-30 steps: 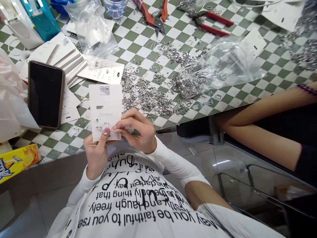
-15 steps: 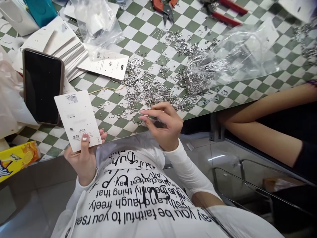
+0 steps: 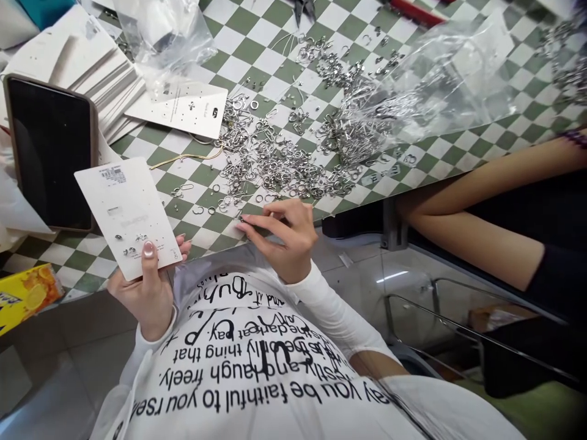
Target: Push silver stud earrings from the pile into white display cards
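A white earring card (image 3: 123, 214) with small metal pieces near its lower end is held in my left hand (image 3: 149, 293), thumb on its face and fingers behind. My right hand (image 3: 288, 241) is closed in a pinch at the table's near edge. Between its thumb and forefinger is a tiny metal piece (image 3: 242, 220), too small to name. Beyond that hand lies a spread of silver rings and hooks (image 3: 279, 162). A second white card (image 3: 183, 110) rests flat on the table, left of this spread.
On the checkered tablecloth (image 3: 247, 27) lie a phone (image 3: 50, 153), a stack of white cards (image 3: 101, 73), clear plastic bags (image 3: 449, 85) and red-handled pliers (image 3: 419, 12). A yellow box (image 3: 30, 296) sits at the left edge. Another person's arm (image 3: 486, 183) is at the right.
My right hand has moved left and closed its thumb and forefinger on a tiny metal piece. My left hand still holds the card. The view has shifted slightly.
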The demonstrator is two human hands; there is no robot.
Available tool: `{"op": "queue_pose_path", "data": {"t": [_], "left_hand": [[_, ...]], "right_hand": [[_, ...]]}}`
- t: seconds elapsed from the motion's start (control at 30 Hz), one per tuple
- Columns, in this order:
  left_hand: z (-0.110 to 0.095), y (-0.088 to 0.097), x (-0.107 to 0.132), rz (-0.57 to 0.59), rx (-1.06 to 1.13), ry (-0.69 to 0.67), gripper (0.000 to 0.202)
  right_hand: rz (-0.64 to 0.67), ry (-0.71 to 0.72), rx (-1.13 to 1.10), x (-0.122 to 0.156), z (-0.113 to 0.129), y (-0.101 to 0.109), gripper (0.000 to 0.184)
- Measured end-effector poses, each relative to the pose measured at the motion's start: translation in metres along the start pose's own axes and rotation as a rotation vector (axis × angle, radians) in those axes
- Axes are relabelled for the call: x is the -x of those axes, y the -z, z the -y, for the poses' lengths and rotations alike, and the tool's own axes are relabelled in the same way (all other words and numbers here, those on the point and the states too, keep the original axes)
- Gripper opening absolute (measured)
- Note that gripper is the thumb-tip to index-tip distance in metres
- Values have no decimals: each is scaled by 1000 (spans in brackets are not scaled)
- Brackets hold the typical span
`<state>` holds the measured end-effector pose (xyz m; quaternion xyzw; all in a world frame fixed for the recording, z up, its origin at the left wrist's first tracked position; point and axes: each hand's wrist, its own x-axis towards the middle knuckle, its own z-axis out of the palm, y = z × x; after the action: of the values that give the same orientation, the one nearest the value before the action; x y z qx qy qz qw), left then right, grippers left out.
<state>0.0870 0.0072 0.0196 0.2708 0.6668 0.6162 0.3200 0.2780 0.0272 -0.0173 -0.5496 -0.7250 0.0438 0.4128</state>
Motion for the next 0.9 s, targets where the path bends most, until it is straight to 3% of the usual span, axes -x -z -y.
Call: {"op": "queue_pose_path", "data": {"t": [0.2,0.3,0.47,0.9], "left_hand": [[4,-8,8,95,-58,-35,23],[10,-9,10,208,-171,-121,16],[14,-9,5,283,-383,-372,47],[14,-8,5,335,-370,-378,51]], "right_hand": [[19,3,-28,-1,9,-5,9],[1,-60,-254,-10,19,-5,11],[-30,-62,-549,-26,35,-12,7],[37,-84,-592,-24,36,-25,5]]}}
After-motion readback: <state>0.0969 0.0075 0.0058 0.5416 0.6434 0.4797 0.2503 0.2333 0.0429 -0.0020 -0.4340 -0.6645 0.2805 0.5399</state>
